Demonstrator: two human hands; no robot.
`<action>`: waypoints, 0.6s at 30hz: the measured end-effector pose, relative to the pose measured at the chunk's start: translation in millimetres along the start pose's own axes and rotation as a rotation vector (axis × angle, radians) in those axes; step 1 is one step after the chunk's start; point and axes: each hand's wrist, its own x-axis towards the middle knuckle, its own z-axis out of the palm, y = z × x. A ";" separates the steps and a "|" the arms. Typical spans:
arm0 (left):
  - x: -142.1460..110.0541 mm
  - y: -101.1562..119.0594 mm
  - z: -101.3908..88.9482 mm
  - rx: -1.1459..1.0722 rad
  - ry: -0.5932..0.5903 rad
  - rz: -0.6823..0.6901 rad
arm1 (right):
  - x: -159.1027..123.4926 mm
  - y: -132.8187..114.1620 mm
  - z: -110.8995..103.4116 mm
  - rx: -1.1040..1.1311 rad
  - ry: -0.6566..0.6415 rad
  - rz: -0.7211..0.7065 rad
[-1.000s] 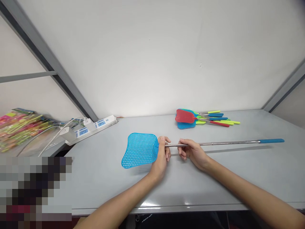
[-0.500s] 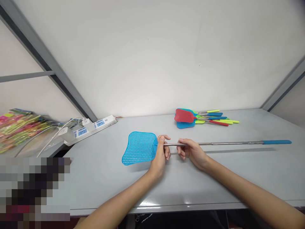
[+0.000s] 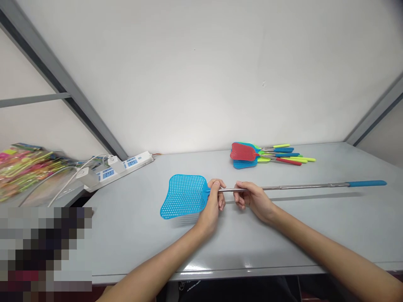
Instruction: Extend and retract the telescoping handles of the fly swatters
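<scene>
A blue fly swatter (image 3: 185, 196) with a long telescopic metal rod is held level above the table, its perforated head to the left and its blue grip far to the right. My left hand (image 3: 214, 203) is closed around the neck, where the head meets the rod. A short way to the right, my right hand (image 3: 253, 199) pinches the rod between thumb and fingers. The rod is drawn out long, and its shadow falls on the table below. Behind my hands lies a pile of shorter swatters, with a red swatter (image 3: 244, 152) on top.
The grey table (image 3: 132, 235) meets a white wall at the back. At the left edge sits a white power strip (image 3: 126, 170) with plugged-in chargers and cables. Beyond it lie plastic bags of colourful items (image 3: 28, 170). A pixelated patch covers the lower left.
The blue grip has moved farther right, so the rod is longer than a second ago. Both hands keep nearly the same place and hold. The view has shifted slightly.
</scene>
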 end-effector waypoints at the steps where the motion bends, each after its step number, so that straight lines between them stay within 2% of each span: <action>1: 0.3 -0.1 0.1 -0.003 0.009 0.001 | 0.0 0.0 0.0 -0.001 -0.003 -0.002; 11: 1.4 1.3 1.6 -0.017 0.077 -0.034 | 0.3 0.5 -0.1 -0.006 -0.017 -0.012; 18: 2.1 3.8 2.7 0.012 0.064 -0.021 | -0.1 0.9 -0.2 -0.023 -0.016 -0.011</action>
